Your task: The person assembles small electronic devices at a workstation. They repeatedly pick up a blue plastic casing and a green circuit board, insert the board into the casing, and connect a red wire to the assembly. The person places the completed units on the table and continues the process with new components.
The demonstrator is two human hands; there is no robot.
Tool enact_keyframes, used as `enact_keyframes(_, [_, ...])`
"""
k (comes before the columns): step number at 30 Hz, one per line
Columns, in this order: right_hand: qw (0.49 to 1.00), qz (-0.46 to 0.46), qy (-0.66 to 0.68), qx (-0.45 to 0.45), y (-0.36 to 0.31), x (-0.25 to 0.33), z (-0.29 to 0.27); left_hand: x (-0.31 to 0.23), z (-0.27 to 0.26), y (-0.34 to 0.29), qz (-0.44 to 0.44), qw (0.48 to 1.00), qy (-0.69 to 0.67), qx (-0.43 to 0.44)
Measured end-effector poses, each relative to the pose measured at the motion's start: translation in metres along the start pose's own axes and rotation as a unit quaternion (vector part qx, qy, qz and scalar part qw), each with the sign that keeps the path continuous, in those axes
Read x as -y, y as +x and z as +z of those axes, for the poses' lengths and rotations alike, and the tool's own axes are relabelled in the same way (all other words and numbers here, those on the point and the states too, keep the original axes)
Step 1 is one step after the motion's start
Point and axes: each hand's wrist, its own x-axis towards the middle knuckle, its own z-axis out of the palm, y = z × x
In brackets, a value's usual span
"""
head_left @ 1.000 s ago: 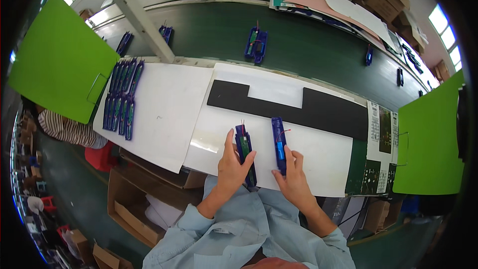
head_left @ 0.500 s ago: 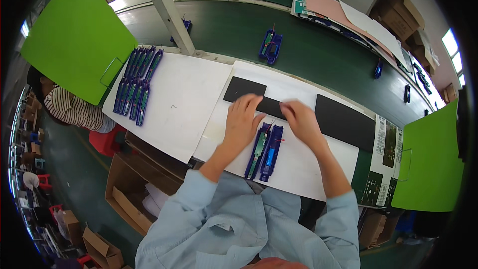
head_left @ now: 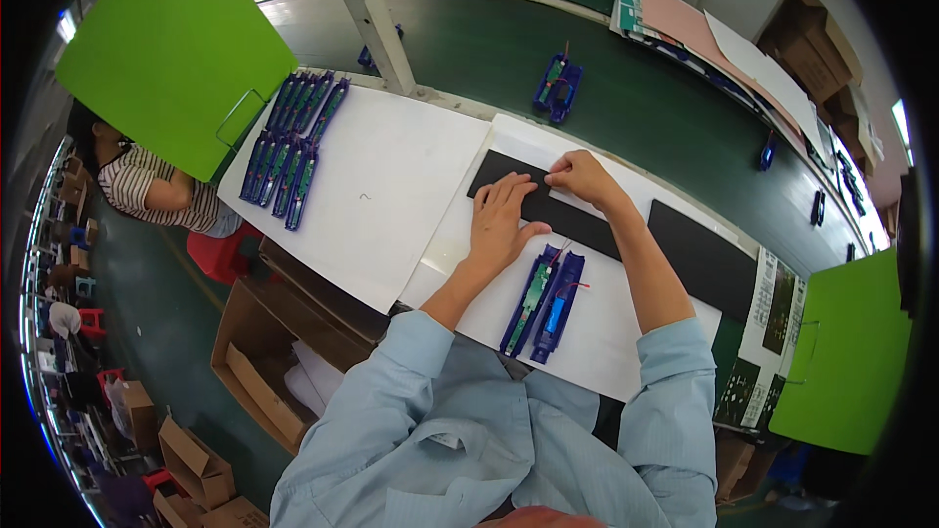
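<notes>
A black sheet (head_left: 589, 229) with a stepped edge lies on the white work surface in front of me. My left hand (head_left: 502, 223) rests on its left part, fingers stretched out and thumb apart. At the step in the sheet's far edge, my right hand (head_left: 585, 179) is closed in a pinch; whatever its fingertips hold is too small to make out. Nearer me lies an opened dark blue casing: one half (head_left: 529, 301) has a green circuit board, the other half (head_left: 558, 311) a light blue cylinder and a red wire.
Several blue casings (head_left: 284, 171) stand in rows at the left, beside a green panel (head_left: 176, 49). A second black sheet (head_left: 699, 252) lies to the right. Behind a metal post (head_left: 367, 15) runs a green conveyor (head_left: 469, 49) carrying another casing (head_left: 558, 88). A person in stripes (head_left: 156, 186) sits at the far left.
My right hand has moved left and away from me along the black sheet, to its step. My left hand has flattened onto the sheet. The whole view has shifted slightly.
</notes>
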Motion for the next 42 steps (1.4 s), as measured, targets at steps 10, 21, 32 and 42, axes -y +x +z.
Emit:
enact_keyframes(10, [0.980,0.033,0.170,-0.097,-0.198,0.050,-0.025,-0.044,-0.057,-0.071,0.044,0.995,-0.091,-0.021])
enact_keyframes(21, [0.987,0.090,0.130,0.004,-0.255,0.037,0.039,-0.096,-0.063,-0.164,0.124,0.984,-0.008,0.130])
enact_keyframes(32, [0.997,0.064,0.024,-0.025,-0.244,0.039,0.052,-0.094,-0.057,-0.166,0.128,0.983,-0.015,0.129])
enact_keyframes(42, [0.957,0.109,0.200,-0.180,-0.255,0.015,0.043,-0.099,-0.075,-0.152,0.121,0.975,-0.007,0.188])
